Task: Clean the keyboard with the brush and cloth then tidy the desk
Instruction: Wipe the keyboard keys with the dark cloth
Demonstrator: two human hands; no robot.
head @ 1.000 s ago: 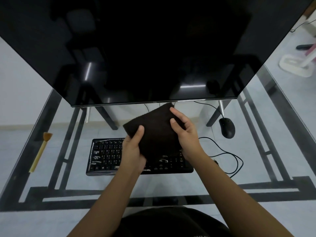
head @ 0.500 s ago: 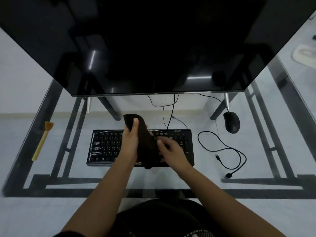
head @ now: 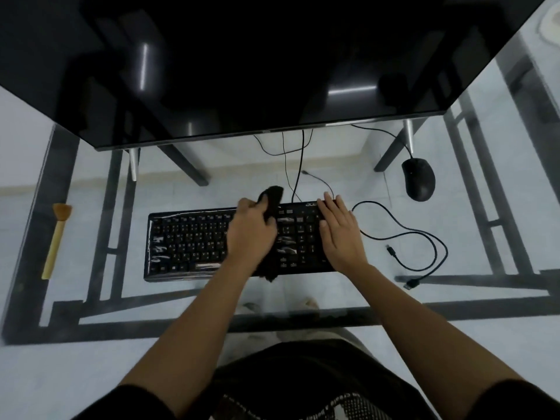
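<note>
A black keyboard [head: 188, 241] lies on the glass desk [head: 303, 295] in front of me. My left hand [head: 251, 234] presses a bunched dark cloth [head: 272, 198] onto the middle of the keys; the cloth sticks out past the fingers at the far edge and below the wrist. My right hand [head: 341, 231] rests flat, fingers together, on the keyboard's right end and holds nothing. A brush [head: 57, 237] with a yellow handle and orange bristles lies at the desk's left edge, away from both hands.
A large dark monitor [head: 272, 62] overhangs the back of the desk. A black mouse [head: 418, 178] sits at the back right. A loose black cable [head: 424, 247] loops right of the keyboard. Thin wires [head: 298, 165] run behind the keyboard.
The cloth was held spread between both hands above the keyboard, then bunched into my left hand. My right hand let go and moved right onto the keyboard's end.
</note>
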